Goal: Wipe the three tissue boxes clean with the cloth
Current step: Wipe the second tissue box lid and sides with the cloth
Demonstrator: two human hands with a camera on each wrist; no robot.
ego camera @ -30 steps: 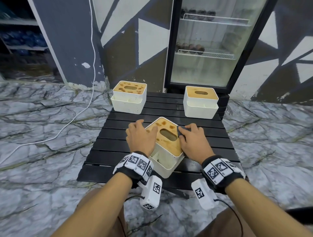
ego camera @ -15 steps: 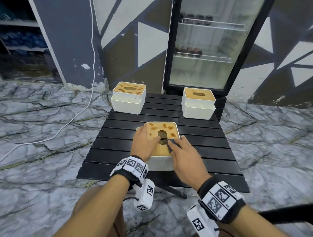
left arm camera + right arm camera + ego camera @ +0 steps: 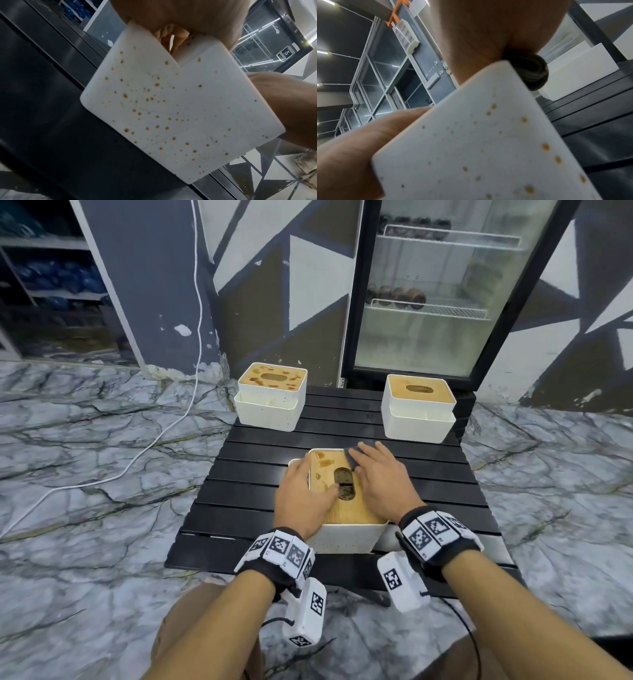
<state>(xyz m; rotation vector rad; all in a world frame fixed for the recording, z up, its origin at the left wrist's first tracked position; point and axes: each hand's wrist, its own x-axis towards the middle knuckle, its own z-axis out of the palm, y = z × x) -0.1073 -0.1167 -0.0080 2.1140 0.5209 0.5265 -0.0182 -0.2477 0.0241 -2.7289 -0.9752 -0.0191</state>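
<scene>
The near tissue box (image 3: 346, 534) is white with a wooden lid and stands at the front of the black slatted table (image 3: 445, 474). Brown stains sit on the lid's far left part. My left hand (image 3: 301, 494) grips the box's left side, thumb on the lid by the slot. My right hand (image 3: 380, 474) lies flat on the lid and presses a dark cloth (image 3: 351, 455) at the far right corner. In the left wrist view the box wall (image 3: 171, 108) is speckled with brown drops. The bunched cloth (image 3: 529, 71) shows under my right hand above the wall (image 3: 479, 155).
Two more tissue boxes stand at the table's back: a stained one (image 3: 270, 402) on the left, a cleaner one (image 3: 418, 412) on the right. A glass-door fridge (image 3: 428, 302) stands right behind. A white cable (image 3: 154, 440) runs over the marble floor at left.
The near box, tilted and held cornerwise a second ago, now sits flat and square. My right hand has slid the cloth from beside the slot to the lid's far right corner.
</scene>
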